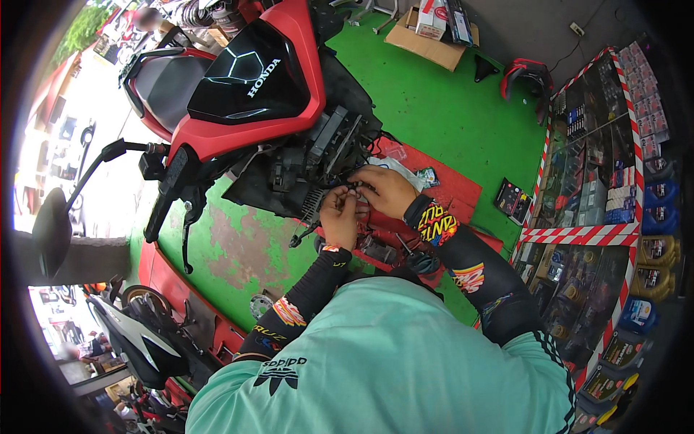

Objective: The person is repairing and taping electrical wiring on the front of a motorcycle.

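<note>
A small dark slender piece (353, 186), seemingly a plastic-covered cable end, is held in the air just beside the exposed underside of a red-and-black scooter (306, 116), though most of it is hidden by fingers. It is pinched between the curled fingertips and thumb of the bare left hand (340, 217), and the grip of the bare right hand (389, 191) is closed in on it from the other side, with fingers bent and pressed together; exactly which fingertips bear on it cannot be told. It should prove light, bendable along any wire and stiffer at its end, with little harm likely unless it is tugged; it would best be taken by the firm end rather than by the strand. Close by, matte black plastic housings (329, 141) with blocky edges are shown, and a grey metal part with thin parallel fins (312, 204) is set near the left hand. Above them, smooth red bodywork is joined to a glossy black curved panel (253, 72). Beyond the right hand, a crinkled clear plastic bag (406, 172) is laid on a flat red sheet (455, 173), and farther out a worn green painted floor (434, 101) is bordered by a glass display case edged in red-and-white striped tape (585, 236)
</note>
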A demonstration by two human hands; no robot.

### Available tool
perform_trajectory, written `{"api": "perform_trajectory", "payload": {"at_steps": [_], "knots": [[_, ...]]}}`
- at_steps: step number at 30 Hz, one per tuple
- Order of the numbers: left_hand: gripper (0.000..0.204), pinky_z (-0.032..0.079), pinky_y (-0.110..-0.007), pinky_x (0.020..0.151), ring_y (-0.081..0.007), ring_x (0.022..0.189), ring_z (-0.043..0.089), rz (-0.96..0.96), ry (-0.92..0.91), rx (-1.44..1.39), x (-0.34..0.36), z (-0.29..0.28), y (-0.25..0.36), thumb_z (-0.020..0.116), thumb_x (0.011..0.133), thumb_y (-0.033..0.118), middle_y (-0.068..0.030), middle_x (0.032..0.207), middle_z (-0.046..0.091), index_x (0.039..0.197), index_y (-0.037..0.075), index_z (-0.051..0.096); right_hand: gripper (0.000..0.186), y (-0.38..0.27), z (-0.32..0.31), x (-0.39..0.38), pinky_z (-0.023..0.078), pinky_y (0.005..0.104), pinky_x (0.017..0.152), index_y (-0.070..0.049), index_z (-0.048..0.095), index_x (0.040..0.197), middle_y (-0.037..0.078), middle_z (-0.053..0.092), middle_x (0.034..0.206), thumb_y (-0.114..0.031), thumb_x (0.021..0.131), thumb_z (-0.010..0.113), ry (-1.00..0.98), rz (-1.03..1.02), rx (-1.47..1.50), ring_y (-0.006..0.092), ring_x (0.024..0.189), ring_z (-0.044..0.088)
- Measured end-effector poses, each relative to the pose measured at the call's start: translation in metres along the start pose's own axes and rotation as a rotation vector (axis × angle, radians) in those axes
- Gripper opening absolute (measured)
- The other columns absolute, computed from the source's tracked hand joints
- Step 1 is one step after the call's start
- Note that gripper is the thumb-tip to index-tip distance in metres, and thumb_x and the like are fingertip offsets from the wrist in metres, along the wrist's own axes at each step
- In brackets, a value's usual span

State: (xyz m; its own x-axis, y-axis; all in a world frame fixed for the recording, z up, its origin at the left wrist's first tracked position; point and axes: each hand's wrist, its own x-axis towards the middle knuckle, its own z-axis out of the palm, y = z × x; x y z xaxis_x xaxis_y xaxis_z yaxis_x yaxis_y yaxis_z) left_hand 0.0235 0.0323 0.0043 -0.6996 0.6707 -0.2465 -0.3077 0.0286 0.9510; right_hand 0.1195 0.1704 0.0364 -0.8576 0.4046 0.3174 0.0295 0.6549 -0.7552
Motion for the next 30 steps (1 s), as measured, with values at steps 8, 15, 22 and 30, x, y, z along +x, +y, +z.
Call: {"api": "perform_trajectory", "payload": {"at_steps": [8,15,22,30], "knots": [[0.024,0.056,-0.024,0.055,-0.0152,0.062,0.069,0.046,0.032,0.036,-0.002,0.004,-0.002,0.060,0.106,0.016,-0.0085,0.094,0.070,0.124,0.000,0.055,0.017,-0.001,0.001,0.003,0.057,0.0466,0.079,-0.005,0.066,0.108,0.016,0.072,0.099,-0.012,0.093,0.065,0.014,0.010,0.007,0.0383,0.092,0.071],[0.023,0.055,-0.024,0.055,-0.0127,0.065,0.068,0.166,0.067,0.058,0.004,0.004,-0.011,0.063,0.105,0.013,-0.0087,0.097,0.071,0.122,-0.001,0.060,0.019,0.007,0.009,0.000,0.057,0.0459,0.078,-0.003,0.067,0.107,0.017,0.072,0.098,-0.015,0.092,0.067,0.068,-0.030,-0.054,0.0386,0.091,0.070],[0.018,0.056,-0.026,0.057,-0.0129,0.068,0.068,0.171,0.096,0.082,0.005,0.006,-0.007,0.065,0.101,0.007,-0.0091,0.095,0.071,0.117,-0.002,0.061,0.018,0.001,0.008,-0.002,0.056,0.0443,0.078,-0.001,0.067,0.104,0.017,0.069,0.096,-0.013,0.090,0.067,0.074,0.021,0.015,0.0376,0.089,0.069],[0.013,0.054,-0.026,0.053,-0.0120,0.061,0.066,0.174,0.147,0.220,0.006,-0.001,-0.012,0.071,0.097,0.006,-0.0082,0.086,0.069,0.104,-0.003,0.064,0.020,0.011,-0.001,0.002,0.056,0.0432,0.079,-0.002,0.066,0.102,0.015,0.069,0.097,-0.014,0.086,0.070,-0.017,-0.061,0.023,0.0359,0.089,0.069]]}}
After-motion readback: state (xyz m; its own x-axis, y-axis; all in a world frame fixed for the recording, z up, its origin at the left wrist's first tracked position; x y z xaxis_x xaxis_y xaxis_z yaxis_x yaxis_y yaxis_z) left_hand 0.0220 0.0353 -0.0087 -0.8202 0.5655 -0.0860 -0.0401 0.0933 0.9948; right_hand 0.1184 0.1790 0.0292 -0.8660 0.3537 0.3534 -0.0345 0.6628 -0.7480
